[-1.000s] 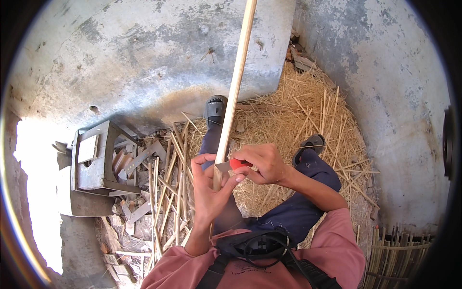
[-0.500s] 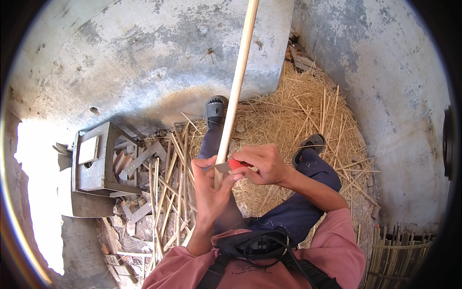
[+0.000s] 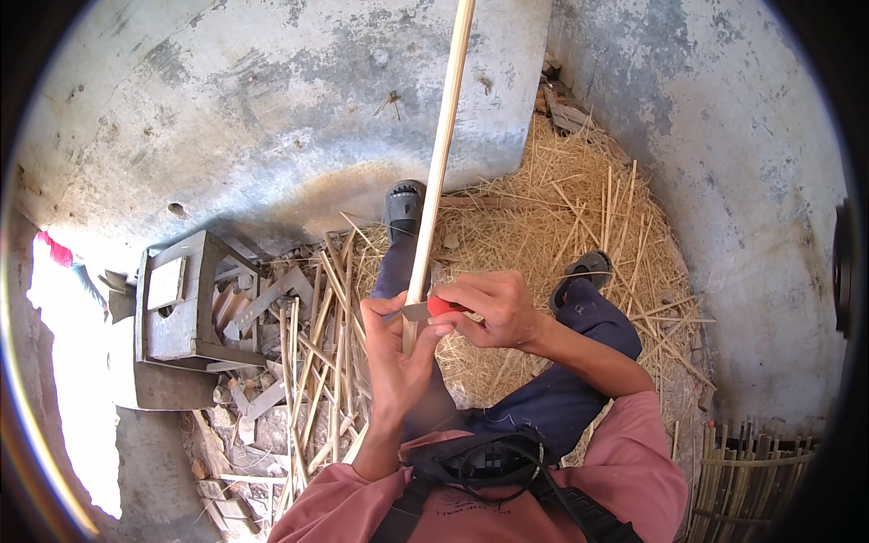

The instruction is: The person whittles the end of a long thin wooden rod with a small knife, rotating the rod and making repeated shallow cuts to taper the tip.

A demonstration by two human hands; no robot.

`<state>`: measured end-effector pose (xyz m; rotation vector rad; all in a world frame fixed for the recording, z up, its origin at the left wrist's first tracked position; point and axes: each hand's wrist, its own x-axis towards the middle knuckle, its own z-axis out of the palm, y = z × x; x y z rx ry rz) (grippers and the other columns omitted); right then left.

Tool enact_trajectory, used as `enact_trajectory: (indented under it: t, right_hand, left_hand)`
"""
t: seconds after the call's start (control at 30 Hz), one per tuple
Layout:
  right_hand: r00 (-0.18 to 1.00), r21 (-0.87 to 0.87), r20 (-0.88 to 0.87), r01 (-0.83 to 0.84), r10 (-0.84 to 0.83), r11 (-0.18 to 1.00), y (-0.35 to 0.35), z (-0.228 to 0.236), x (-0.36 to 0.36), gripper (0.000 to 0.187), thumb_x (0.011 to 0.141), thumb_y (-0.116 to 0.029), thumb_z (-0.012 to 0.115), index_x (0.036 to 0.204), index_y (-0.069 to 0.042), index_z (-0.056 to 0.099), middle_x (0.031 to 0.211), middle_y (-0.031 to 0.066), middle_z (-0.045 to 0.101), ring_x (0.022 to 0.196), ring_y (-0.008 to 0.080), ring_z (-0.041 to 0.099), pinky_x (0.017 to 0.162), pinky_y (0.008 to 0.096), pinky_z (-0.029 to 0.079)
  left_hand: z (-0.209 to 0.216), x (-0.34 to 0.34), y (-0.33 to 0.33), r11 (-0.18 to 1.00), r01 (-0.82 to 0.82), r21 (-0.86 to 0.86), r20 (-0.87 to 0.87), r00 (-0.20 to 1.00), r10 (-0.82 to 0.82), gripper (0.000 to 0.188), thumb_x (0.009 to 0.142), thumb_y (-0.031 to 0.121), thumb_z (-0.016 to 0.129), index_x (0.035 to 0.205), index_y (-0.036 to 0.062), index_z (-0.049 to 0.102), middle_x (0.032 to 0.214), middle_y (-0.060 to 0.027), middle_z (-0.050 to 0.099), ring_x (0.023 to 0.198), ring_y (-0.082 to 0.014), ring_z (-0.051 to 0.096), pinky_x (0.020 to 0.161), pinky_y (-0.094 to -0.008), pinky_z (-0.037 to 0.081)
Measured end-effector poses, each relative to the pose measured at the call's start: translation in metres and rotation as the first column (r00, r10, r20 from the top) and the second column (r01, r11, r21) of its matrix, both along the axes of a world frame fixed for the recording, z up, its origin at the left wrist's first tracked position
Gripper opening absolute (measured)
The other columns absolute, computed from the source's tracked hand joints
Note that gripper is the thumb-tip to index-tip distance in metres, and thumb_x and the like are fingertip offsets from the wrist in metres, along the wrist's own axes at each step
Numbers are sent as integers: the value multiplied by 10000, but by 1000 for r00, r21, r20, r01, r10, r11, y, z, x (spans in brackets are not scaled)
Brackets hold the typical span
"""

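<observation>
A long pale wooden strip [image 3: 441,163], perhaps split bamboo, rises from between my hands past the top edge of the view. My left hand [image 3: 391,357] grips its lower end, the thumb on the right side and the fingers on the left. In my right hand [image 3: 493,309] is a knife with a red handle [image 3: 443,306], fingers closed round it. Its short grey blade [image 3: 415,312] lies across the strip, pointing left towards my left fingers. Something small and blue [image 3: 391,317] shows by those fingers; I cannot tell what it is.
Shavings and thin strips [image 3: 543,195] cover the floor around my feet. Loose sticks [image 3: 317,362] lie to the left beside a wooden box [image 3: 186,294]. A concrete wall [image 3: 272,100] curves ahead, and a slatted bamboo piece [image 3: 747,484] stands at the lower right.
The strip's upper part has swung slightly left. The knife has shifted a little left, still across the strip. Something red now shows in the bright opening at the far left.
</observation>
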<state>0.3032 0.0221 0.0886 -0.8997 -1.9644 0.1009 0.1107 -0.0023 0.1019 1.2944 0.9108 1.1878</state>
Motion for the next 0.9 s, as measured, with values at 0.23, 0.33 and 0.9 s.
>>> enact_trajectory:
  t: [0.23, 0.33, 0.9]
  right_hand:
    - [999, 37, 4, 50, -50, 998, 1, -5, -2, 303, 913, -345, 807, 1081, -98, 752, 755, 25, 653, 572, 222, 659, 494, 359, 502]
    - [998, 42, 10, 69, -69, 997, 1, -3, -4, 294, 918, -343, 801, 1076, -100, 752, 748, 26, 646, 570, 223, 658, 496, 361, 504]
    - [995, -11, 8, 103, -103, 995, 1, 0, -3, 231, 914, -259, 791, 1083, -108, 746, 816, 38, 701, 627, 241, 705, 525, 367, 542]
  left_hand:
    - [-10, 1, 3, 995, 4, 102, -10, 1000, -3, 481, 1010, 24, 745, 1237, 56, 322, 1073, -161, 735, 907, -84, 679, 719, -190, 499]
    - [-10, 1, 4, 993, -16, 118, -18, 1000, 18, 476, 1010, 25, 744, 1217, 49, 315, 1044, -153, 749, 928, -96, 689, 752, -203, 508]
    - [-1, 2, 5, 996, -74, 50, -205, 975, 83, 512, 991, 100, 797, 1237, -5, 360, 945, -115, 778, 811, -63, 667, 698, -207, 496]
